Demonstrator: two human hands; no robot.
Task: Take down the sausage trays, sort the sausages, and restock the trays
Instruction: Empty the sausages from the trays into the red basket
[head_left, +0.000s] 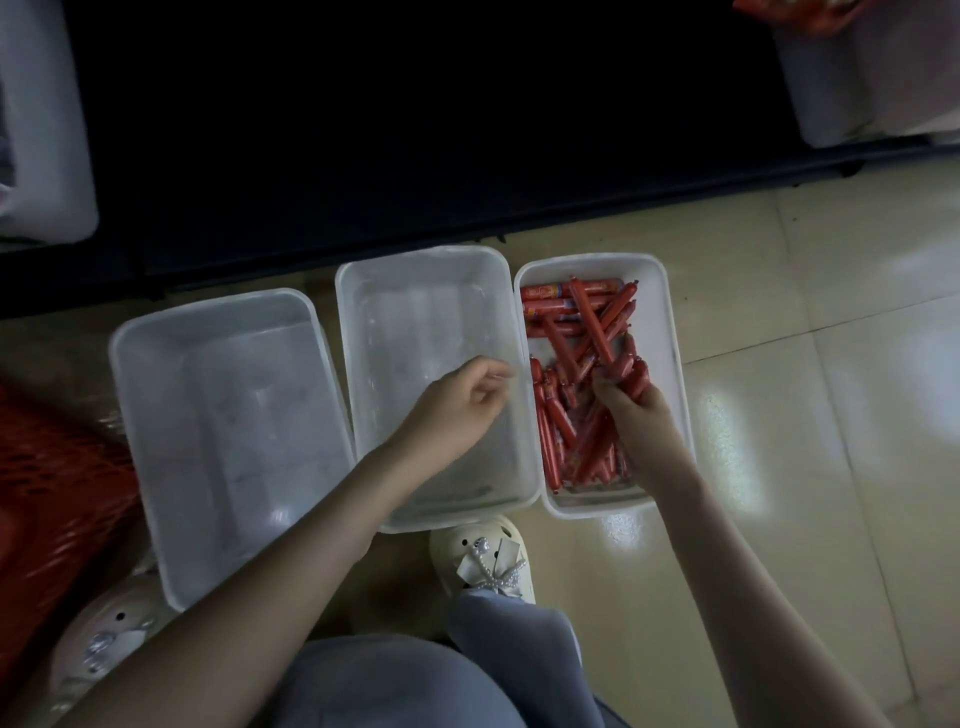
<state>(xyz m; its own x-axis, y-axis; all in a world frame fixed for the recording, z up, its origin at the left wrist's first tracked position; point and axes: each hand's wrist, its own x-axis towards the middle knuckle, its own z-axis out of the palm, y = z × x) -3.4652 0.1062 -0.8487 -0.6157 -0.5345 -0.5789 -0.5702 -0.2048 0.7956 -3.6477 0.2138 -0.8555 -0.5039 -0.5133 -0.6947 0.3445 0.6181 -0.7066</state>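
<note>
Take-down part looks done, I'd say: three white trays sit side by side on the floor (805, 364) in front of the dark shelf (363, 130). Left tray (156, 415) and middle tray (415, 312) hold nothing I can see. All the sausages (566, 312) are in the right tray (670, 312), a neat-ish stack at the far end w/ a few lying crossed on top, and a loose jumble at the near end. So sorting has barely begun, by my guess, and restocking isn't started. My right hand (636, 415) is down in the right tray, fingers wrapped round a bunch (631, 379) of sausages, approx. mid-tray. My left hand (457, 402) hangs over the middle tray near its right rim, fingers loosely curled and holding nothing as far as I can tell; the tips are blurred. Other stuff: red basket (57, 467) at my left beside the left tray, pale bins on the shelf top left (41, 130) and top right (872, 78), w/ red packets (789, 15) above the right one. In the way: my own clog (483, 561) is tucked against the middle tray's near edge, and trays touch or nearly touch, so no gap between them.
</note>
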